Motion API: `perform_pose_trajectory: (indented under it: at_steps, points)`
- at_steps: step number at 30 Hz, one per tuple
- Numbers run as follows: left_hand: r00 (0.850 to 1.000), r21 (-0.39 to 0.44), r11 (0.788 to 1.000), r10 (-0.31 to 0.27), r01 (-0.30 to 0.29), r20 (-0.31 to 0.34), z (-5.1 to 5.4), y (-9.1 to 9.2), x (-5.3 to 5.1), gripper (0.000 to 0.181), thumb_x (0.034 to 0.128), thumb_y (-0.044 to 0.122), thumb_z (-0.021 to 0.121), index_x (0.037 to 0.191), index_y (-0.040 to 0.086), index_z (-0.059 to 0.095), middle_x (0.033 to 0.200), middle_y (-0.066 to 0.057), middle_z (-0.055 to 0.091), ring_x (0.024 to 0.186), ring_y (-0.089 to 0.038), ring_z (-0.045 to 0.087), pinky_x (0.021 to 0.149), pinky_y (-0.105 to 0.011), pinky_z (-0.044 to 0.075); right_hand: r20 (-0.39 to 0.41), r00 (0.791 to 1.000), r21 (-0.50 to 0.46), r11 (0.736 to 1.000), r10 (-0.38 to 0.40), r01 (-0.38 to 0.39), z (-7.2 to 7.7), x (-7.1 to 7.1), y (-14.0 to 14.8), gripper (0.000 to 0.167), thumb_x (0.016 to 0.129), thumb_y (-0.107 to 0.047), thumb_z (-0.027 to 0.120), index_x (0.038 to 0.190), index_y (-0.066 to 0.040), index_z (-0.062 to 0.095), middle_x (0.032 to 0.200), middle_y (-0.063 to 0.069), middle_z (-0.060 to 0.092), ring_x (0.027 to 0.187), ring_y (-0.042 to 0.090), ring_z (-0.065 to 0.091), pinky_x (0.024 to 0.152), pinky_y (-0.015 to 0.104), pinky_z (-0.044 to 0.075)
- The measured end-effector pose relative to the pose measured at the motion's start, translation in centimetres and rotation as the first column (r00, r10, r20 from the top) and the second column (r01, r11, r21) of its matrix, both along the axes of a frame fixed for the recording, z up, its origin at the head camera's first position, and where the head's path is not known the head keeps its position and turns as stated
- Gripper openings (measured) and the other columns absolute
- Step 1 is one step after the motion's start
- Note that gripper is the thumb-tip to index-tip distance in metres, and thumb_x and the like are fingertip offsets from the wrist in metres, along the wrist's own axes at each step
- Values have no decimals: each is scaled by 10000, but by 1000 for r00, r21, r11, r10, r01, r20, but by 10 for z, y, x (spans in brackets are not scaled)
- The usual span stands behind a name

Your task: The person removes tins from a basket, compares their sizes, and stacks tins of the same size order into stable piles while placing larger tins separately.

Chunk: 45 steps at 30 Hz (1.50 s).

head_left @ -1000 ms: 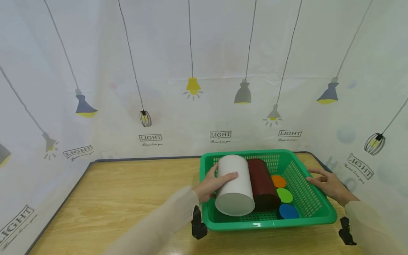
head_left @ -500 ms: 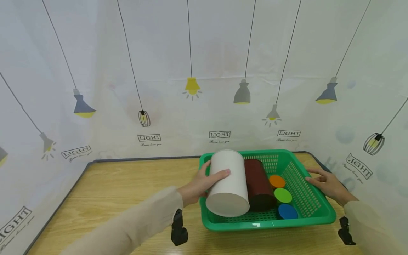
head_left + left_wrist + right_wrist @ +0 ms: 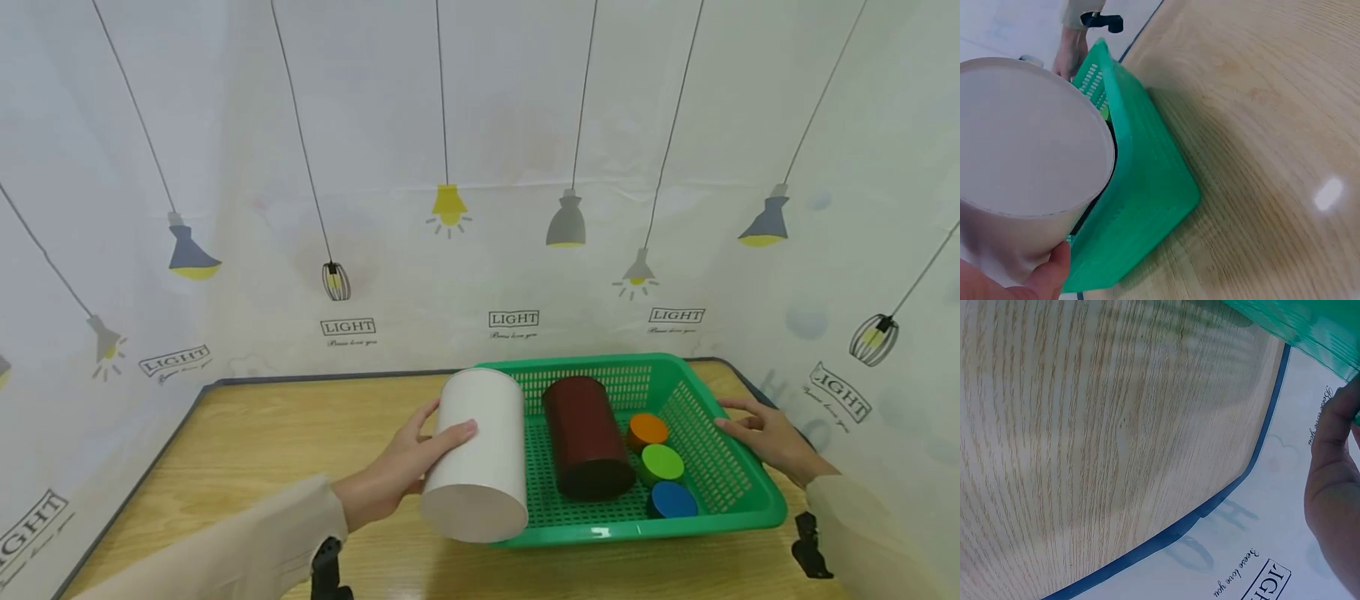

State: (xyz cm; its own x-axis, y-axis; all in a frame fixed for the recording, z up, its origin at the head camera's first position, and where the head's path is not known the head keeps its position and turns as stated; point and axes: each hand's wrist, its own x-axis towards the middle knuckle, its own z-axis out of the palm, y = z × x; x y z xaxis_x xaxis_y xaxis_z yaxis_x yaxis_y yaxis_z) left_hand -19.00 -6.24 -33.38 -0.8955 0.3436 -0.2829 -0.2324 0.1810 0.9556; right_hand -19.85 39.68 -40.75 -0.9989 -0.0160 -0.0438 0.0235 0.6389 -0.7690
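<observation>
Left hand [image 3: 397, 468] grips white cylinder [image 3: 491, 471], thumb across its side, cylinder at fingers' 3 o'clock, by green basket's [image 3: 705, 526] 9 o'clock edge. Right hand [image 3: 776, 438] pinches basket's 3 o'clock rim.

Can see a smooth white cylinder [image 3: 489, 454], tilted with its flat round end nearest, at the left end of an upright green slotted basket [image 3: 705, 527]; can't tell whether touching its rim.

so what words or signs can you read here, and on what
"LIGHT": boxed, repeated across the printed wall covering
"Beese love you": small script beneath it, first word uncertain
Faint marks, covering's right: too unclear to read
White container and green basket: no readable text
</observation>
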Motion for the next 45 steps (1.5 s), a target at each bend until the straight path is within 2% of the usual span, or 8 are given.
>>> perform_pose_trajectory:
  at_steps: [9, 16, 25, 30, 33, 37, 41, 45]
  points:
    - [991, 77, 989, 129, -127, -22, 5, -43, -7, 810, 841, 483, 510, 1431, 189, 39, 1281, -232, 349, 978, -293, 529, 701, -385, 482, -5, 1000, 10, 1000, -1, 1, 2, -1, 0, 599, 923, -307, 472, 1329, 86, 271, 910, 168, 583, 714, 193, 577, 604, 321, 484]
    - [976, 118, 970, 217, -213, -23, -2, -73, -18, 817, 865, 522, 445, 1429, 198, -48, 1368, -191, 203, 1076, -333, 440, 777, -354, 449, 14, 1000, 0, 1000, 4, -4, 0, -2, -1, 606, 921, -308, 477, 1333, 81, 265, 922, 171, 579, 728, 201, 577, 612, 320, 485]
    - [927, 58, 926, 374, -374, 19, -18, -108, -29, 890, 838, 545, 474, 1418, 223, -118, 1353, -223, 199, 845, -173, 534, 694, -297, 465, 3, 1000, -21, 1000, 4, -4, 0, -1, -3, 606, 918, -309, 481, 1333, 78, 267, 895, 159, 585, 704, 207, 585, 598, 323, 490]
    - [896, 16, 896, 444, -445, 9, -28, -128, -36, 936, 818, 566, 485, 1407, 225, -158, 1388, -231, 141, 859, -157, 523, 692, -282, 461, 0, 1000, -26, 1000, 7, -7, 0, 0, -1, 602, 919, -302, 481, 1332, 79, 267, 893, 158, 587, 708, 208, 586, 603, 322, 489]
    - [869, 13, 869, 494, -494, -1, -32, -139, -40, 958, 806, 571, 497, 1403, 229, -169, 1398, -229, 125, 821, -136, 533, 681, -281, 467, 0, 1000, -34, 999, 8, -8, 0, -1, 0, 600, 919, -299, 482, 1332, 80, 267, 889, 156, 589, 709, 207, 588, 605, 322, 490]
    - [821, 27, 821, 571, -570, -28, -38, -149, -45, 970, 798, 555, 521, 1403, 236, -166, 1405, -217, 111, 764, -108, 532, 644, -268, 480, -3, 1000, -42, 999, 10, -10, -1, -1, 2, 598, 919, -296, 483, 1332, 78, 268, 887, 155, 591, 708, 204, 590, 605, 322, 492]
    - [757, 23, 759, 651, -651, -64, -48, -157, -51, 975, 788, 543, 542, 1407, 246, -150, 1395, -211, 124, 932, -216, 484, 612, -257, 483, -10, 1000, -38, 999, 9, -9, -1, 0, 2, 594, 920, -294, 481, 1333, 76, 269, 896, 159, 590, 712, 203, 588, 608, 320, 490]
    - [678, 50, 684, 729, -728, -96, -76, -174, -69, 1011, 743, 539, 604, 1411, 287, -113, 1354, -209, 185, 1019, -286, 429, 608, -317, 494, -15, 1000, -36, 999, 6, -7, -1, 1, 2, 590, 921, -290, 481, 1334, 76, 271, 902, 162, 590, 718, 205, 587, 609, 320, 489]
